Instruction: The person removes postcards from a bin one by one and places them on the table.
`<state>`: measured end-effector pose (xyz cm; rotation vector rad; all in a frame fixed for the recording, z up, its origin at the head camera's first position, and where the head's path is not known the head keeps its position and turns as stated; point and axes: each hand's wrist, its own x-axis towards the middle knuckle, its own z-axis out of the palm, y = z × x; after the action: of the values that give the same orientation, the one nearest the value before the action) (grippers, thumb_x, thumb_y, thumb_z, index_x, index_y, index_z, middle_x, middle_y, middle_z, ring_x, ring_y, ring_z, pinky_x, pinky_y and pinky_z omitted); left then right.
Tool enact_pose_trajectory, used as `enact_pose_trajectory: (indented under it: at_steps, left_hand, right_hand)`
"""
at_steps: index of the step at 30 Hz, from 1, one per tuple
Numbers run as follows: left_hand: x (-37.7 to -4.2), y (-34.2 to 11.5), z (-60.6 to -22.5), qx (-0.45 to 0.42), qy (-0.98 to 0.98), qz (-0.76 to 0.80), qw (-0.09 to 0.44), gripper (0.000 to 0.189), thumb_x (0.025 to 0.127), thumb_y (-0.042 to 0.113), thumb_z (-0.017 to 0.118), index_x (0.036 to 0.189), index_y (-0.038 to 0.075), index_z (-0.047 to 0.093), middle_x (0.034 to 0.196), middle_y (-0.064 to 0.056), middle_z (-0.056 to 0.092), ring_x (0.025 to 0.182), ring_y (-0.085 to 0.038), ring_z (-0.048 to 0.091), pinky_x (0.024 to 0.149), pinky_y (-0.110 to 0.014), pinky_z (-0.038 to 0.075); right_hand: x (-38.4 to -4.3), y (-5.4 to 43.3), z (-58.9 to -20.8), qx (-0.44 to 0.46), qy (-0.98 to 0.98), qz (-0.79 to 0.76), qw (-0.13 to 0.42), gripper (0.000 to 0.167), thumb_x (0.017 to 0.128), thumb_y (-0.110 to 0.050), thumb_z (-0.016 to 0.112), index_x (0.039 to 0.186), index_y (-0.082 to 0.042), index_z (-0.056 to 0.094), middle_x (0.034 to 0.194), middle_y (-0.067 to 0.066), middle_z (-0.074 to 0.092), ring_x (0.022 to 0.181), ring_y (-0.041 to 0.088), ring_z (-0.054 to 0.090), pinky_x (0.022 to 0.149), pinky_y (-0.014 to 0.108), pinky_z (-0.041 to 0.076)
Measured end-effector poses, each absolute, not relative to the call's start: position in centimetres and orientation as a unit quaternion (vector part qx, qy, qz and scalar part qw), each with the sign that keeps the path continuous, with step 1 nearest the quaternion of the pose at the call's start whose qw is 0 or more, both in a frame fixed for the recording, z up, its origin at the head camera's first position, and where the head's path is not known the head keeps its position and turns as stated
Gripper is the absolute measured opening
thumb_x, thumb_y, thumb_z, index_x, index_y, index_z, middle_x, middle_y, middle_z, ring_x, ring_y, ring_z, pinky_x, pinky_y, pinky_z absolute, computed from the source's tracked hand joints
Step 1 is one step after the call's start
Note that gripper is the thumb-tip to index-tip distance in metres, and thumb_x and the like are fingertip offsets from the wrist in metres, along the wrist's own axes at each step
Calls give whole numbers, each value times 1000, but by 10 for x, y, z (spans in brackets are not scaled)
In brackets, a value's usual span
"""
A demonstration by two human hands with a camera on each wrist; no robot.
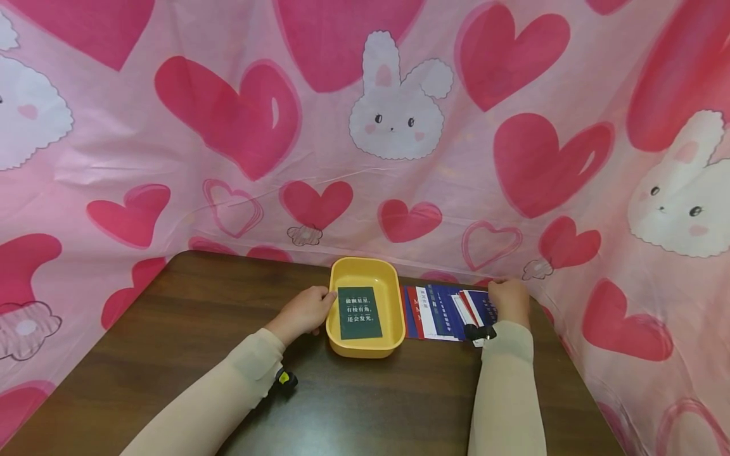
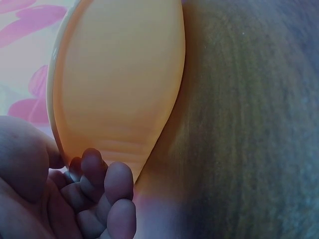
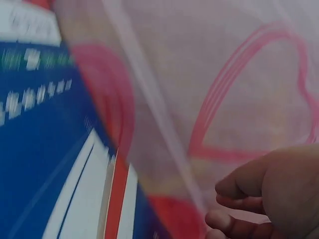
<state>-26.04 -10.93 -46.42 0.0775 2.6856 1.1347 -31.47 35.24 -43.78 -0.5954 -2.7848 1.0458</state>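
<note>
A yellow plastic tray (image 1: pixel 393 342) stands near the back edge of the table, and a dark green card (image 1: pixel 360 313) with white printed lines lies in it. My left hand (image 1: pixel 306 310) grips the tray's left rim, thumb at the rim and fingers curled against the outer wall, as the left wrist view shows. To the tray's right is an overlapping row of cards (image 1: pixel 438 310) in blue, white and red. My right hand (image 1: pixel 509 301) is at the row's right end. In the right wrist view its fingers are loosely bent beside the blue card (image 3: pixel 40 134), with nothing visible between them.
The brown wooden table (image 1: pixel 365 405) reaches back to a pink cloth (image 1: pixel 342 158) with hearts and rabbits, which hangs behind it and at both sides. Dark bands with small devices are on both wrists.
</note>
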Motion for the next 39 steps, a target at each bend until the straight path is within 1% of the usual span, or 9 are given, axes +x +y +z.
enact_pose_trajectory:
  at_steps: [2, 4, 9, 14, 19, 26, 30, 35, 39]
  left_hand:
    - [-260, -109, -464, 25, 915, 387, 113, 39, 121, 41, 49, 118, 9, 72, 79, -12, 68, 58, -26, 66, 53, -35, 51]
    - [-260, -109, -463, 25, 914, 388, 114, 39, 121, 41, 49, 119, 9, 72, 80, -11, 68, 59, -27, 67, 53, -35, 51]
    - [-259, -109, -463, 20, 912, 392, 117, 39, 121, 41, 50, 122, 9, 72, 80, -11, 68, 59, -27, 66, 54, -35, 51]
    - [-259, -110, -464, 17, 910, 396, 118, 40, 121, 43, 51, 124, 9, 72, 80, -12, 68, 60, -27, 65, 56, -35, 50]
    - [-262, -113, -469, 33, 908, 401, 115, 44, 121, 45, 50, 126, 7, 72, 87, -12, 67, 61, -28, 66, 56, -35, 52]
    - [-259, -110, -463, 28, 906, 405, 120, 40, 121, 40, 51, 125, 7, 72, 85, -12, 69, 60, -28, 67, 56, -35, 53]
    - [-257, -113, -464, 29, 907, 403, 122, 41, 121, 42, 50, 127, 7, 71, 86, -12, 68, 61, -28, 67, 56, -35, 53]
    - [-251, -130, -461, 17, 910, 397, 117, 41, 121, 42, 50, 127, 7, 70, 85, -12, 66, 62, -28, 65, 56, -35, 53]
    - [-250, -138, -459, 24, 908, 401, 120, 43, 121, 41, 49, 129, 4, 70, 83, -13, 66, 61, -28, 66, 55, -35, 54]
  right_hand:
    - [-317, 348, -435, -188, -916, 351, 55, 52, 111, -32, 57, 147, 3, 69, 152, 35, 64, 135, 55, 60, 123, 73, 46]
    - [-319, 343, -431, -168, -918, 354, 66, 51, 110, -32, 59, 145, 3, 71, 149, 34, 67, 135, 54, 63, 122, 70, 49]
    - [-323, 320, -415, -127, -916, 372, 87, 52, 112, -36, 62, 146, 2, 71, 143, 33, 72, 130, 51, 68, 117, 65, 55]
    - [-323, 294, -397, -98, -913, 383, 95, 49, 112, -35, 65, 149, -2, 70, 150, 31, 68, 138, 50, 65, 121, 65, 52]
    - [-320, 271, -384, -57, -919, 379, 93, 45, 113, -33, 66, 146, -3, 72, 147, 31, 70, 135, 50, 66, 120, 65, 53]
    - [-316, 238, -369, 6, -928, 361, 88, 46, 112, -31, 66, 145, 0, 71, 145, 31, 72, 135, 51, 68, 117, 65, 56]
    - [-313, 212, -368, 41, -929, 358, 82, 42, 110, -29, 66, 141, -1, 74, 139, 28, 77, 130, 48, 72, 112, 62, 60]
    - [-311, 165, -371, 86, -932, 348, 50, 41, 108, -32, 70, 140, -7, 76, 132, 20, 80, 118, 39, 76, 102, 55, 68]
    - [-307, 137, -371, 104, -936, 335, 27, 40, 108, -34, 74, 139, -9, 77, 126, 15, 80, 109, 34, 77, 97, 50, 70]
